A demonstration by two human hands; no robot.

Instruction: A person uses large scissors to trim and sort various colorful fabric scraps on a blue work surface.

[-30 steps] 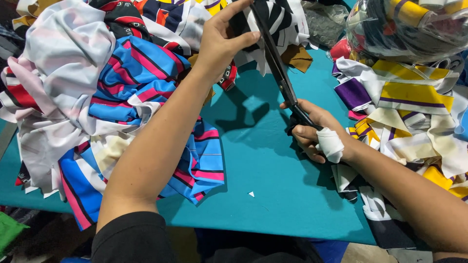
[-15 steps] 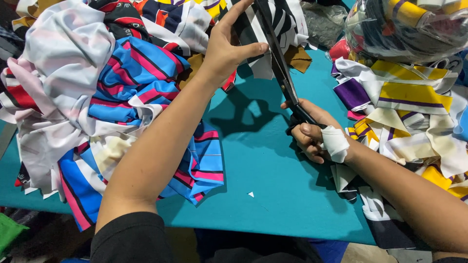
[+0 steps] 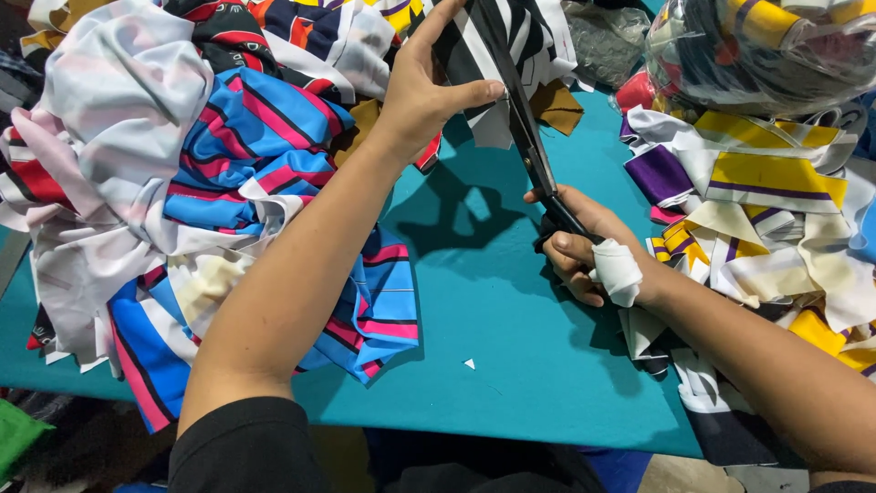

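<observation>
Near the top middle, the left hand (image 3: pixel 429 87) pinches soft, floppy striped cloth (image 3: pixel 484 82); the right hand (image 3: pixel 584 246) grips black scissors (image 3: pixel 529 146) by their handles.

light: bright, overhead | shadows: soft-edged on teal table (image 3: pixel 511 365) | focus: sharp | edges: slight wide-angle bend

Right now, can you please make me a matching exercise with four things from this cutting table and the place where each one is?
Things:
1. scissors
2. black-and-white striped cloth
3. blue-and-pink striped fabric
4. yellow, white and purple scraps

Places:
A. heaped on the left side of the teal table
B. pinched in the left hand
C. piled on the right side of the table
D. gripped in the right hand, blades pointing up

Pairs: 1-D, 2-B, 3-A, 4-C
</observation>
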